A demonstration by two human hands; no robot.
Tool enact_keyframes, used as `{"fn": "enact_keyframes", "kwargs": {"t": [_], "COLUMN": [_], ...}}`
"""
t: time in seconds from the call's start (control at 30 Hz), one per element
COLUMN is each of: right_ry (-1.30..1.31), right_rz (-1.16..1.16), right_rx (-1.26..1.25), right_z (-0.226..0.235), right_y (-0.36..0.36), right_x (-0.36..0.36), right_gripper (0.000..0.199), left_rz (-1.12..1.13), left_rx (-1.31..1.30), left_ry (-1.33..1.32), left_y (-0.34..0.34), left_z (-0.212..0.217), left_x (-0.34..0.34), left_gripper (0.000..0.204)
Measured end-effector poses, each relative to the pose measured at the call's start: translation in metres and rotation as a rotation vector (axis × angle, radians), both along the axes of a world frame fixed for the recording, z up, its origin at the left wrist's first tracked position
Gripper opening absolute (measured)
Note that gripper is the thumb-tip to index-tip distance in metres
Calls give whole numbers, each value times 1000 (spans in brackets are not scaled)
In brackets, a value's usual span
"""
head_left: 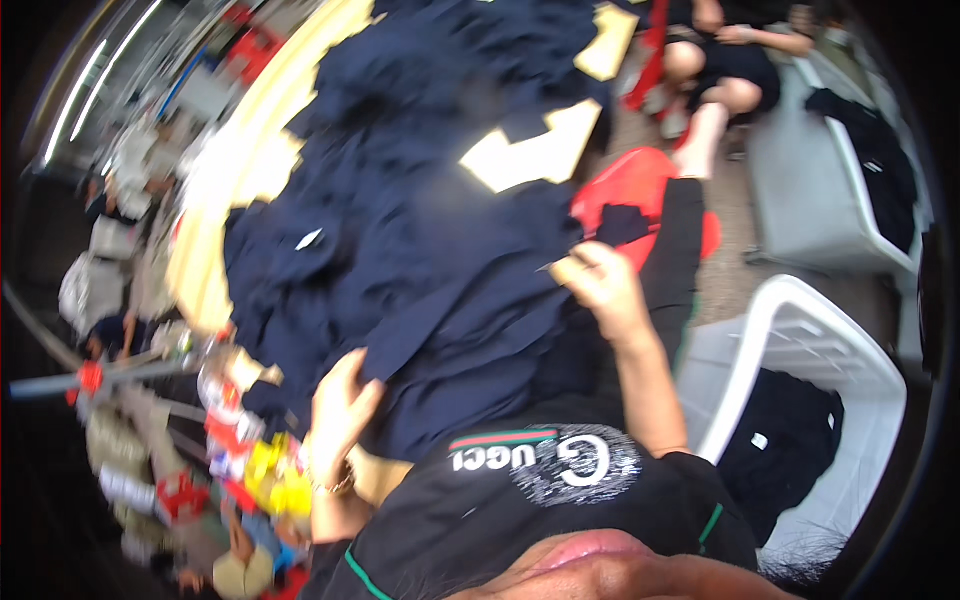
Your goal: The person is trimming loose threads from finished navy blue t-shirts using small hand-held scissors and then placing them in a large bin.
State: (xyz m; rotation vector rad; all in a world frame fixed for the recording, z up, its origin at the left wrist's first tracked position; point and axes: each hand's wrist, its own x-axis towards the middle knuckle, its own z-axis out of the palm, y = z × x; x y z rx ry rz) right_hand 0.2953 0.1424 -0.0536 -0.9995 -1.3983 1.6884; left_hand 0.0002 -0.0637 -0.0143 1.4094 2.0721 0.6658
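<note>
Left hand (342, 405), at the near side of the cream-topped desk (200, 270): thumb apart, grip uncertain. Navy fabric (480, 330) spreads across the desk's near end, probably light, limp and sturdy, best pinched along its folded edge. Right hand (605, 285), at the desk's right: fingers bent, grip unclear.

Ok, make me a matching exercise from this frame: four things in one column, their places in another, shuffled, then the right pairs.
Things:
1. Navy cloth
2. White basket
3. Bracelet
4. Right hand

Places:
A. Around the left wrist
B. At the right side of the navy cloth
C. Heaped across the yellow table
D. At the lower right, with dark cloth inside

Pairs: 1-C, 2-D, 3-A, 4-B
</note>
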Motion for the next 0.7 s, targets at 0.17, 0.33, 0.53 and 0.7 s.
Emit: {"fn": "enact_keyframes", "kwargs": {"t": [0.17,0.33,0.53,0.7], "right_ry": [66,-92,-39,-9], "right_rz": [18,-36,20,-39], "right_rx": [207,446,719,924], "right_z": [-19,27,78,108], "right_y": [11,0,-25,-23], "right_x": [-13,-7,-15,-16], "right_gripper": [17,27,68,80], "left_rz": [100,113,20,-400], "left_rx": [124,408,539,406], "left_ry": [-475,-505,-614,-651], "left_y": [22,45,93,150], "left_z": [25,25,68,97], "left_x": [-9,-29,18,84], "left_gripper": [26,33,30,12]}}
